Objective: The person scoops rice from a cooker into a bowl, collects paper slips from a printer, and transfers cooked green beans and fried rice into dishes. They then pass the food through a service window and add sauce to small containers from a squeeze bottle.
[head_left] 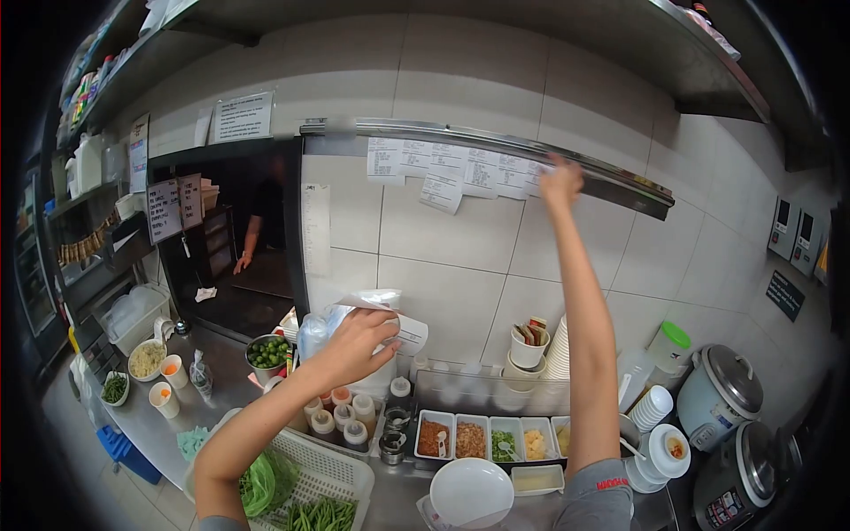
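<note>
My left hand is raised over the counter, its fingers closed on a white printed paper slip. My right hand reaches up to the metal ticket rail on the tiled wall. It is blurred at the right end of a row of printed order tickets, and whether its fingers grip one cannot be made out. A single ticket hangs lower than the others. Beneath my arms are a white plate and a row of containers with chopped ingredients.
Sauce bottles and a basket of greens stand below my left arm. Rice cookers and stacked white cups are at right. Another person's hand shows through the dark hatch. A metal shelf hangs overhead.
</note>
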### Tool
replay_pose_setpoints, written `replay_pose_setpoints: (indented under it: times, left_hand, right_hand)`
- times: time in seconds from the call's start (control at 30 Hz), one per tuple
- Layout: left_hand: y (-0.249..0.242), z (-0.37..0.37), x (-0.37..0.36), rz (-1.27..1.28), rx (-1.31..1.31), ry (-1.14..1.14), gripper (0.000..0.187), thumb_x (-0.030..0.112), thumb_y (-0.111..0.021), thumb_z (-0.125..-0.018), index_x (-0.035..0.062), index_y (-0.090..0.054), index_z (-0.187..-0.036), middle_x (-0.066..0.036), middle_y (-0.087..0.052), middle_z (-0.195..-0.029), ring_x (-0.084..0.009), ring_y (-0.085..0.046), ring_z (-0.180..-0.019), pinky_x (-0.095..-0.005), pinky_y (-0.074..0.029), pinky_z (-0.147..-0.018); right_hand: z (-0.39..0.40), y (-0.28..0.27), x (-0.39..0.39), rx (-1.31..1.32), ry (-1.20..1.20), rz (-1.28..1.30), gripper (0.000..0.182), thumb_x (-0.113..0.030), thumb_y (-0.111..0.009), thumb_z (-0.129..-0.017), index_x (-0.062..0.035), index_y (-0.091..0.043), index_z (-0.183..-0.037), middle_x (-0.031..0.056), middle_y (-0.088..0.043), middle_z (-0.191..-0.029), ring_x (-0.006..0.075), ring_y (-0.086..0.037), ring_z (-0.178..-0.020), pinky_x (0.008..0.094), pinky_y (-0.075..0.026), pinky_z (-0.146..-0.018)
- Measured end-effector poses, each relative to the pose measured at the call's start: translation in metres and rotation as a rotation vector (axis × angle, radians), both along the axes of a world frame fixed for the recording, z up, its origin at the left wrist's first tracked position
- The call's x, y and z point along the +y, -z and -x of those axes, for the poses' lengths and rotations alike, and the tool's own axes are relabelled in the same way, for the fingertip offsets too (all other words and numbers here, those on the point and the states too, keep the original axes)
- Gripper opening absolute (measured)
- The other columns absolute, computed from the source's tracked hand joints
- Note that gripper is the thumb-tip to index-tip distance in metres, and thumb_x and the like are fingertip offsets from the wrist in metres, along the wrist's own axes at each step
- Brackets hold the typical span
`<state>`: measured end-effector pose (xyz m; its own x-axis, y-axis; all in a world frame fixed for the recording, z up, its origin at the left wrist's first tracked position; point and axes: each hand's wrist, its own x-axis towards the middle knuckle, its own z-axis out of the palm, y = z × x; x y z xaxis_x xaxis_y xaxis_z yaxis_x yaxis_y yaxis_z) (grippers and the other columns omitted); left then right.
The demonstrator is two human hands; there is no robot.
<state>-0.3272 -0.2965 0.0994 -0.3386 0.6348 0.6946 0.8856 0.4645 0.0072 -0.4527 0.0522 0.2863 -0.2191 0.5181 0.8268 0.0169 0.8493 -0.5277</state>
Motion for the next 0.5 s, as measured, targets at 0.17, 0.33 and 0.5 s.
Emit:
replay_pose_setpoints:
  times: [0.17, 0.33, 0.5]
  left_hand:
    - [-0.004, 0.009, 0.032, 0.138, 0.155, -0.161, 0.015, 0.016, -0.06, -0.074, 0.0037, -0.061, -0.083, -0.013, -0.057, -0.103, -0.0298, -0.053, -0.096, -0.0418, -0.041, -0.083]
    - [0.008, 0.029, 0.044, 0.161, 0.164, -0.197, 0.015, 0.016, -0.058, -0.07, 0.0048, -0.06, -0.079, -0.012, -0.057, -0.086, -0.0292, -0.054, -0.087, -0.0428, -0.042, -0.076]
    - [0.027, 0.034, 0.046, 0.14, 0.149, -0.169, 0.016, 0.014, -0.057, -0.071, 0.0026, -0.059, -0.083, -0.012, -0.057, -0.074, -0.0302, -0.057, -0.076, -0.0417, -0.045, -0.07]
  right_hand:
    - [-0.095, 0.062, -0.144, -0.831, -1.245, -0.595, 0.069, -0.041, -0.063, -0.079, -0.0107, -0.036, -0.135, 0.0196, -0.058, -0.111, 0.0287, -0.06, -0.096, 0.0361, -0.045, -0.085]
    - [-0.101, 0.082, -0.18, -0.988, -1.071, -0.765, 0.074, -0.024, -0.07, -0.071, -0.0085, -0.035, -0.135, 0.0278, -0.059, -0.103, 0.0379, -0.06, -0.091, 0.0411, -0.047, -0.082]
    - [-0.059, 0.109, -0.156, -0.422, -1.265, -0.503, 0.072, 0.002, -0.062, -0.071, -0.0121, -0.034, -0.136, 0.0181, -0.057, -0.113, 0.0267, -0.059, -0.096, 0.0343, -0.047, -0.082]
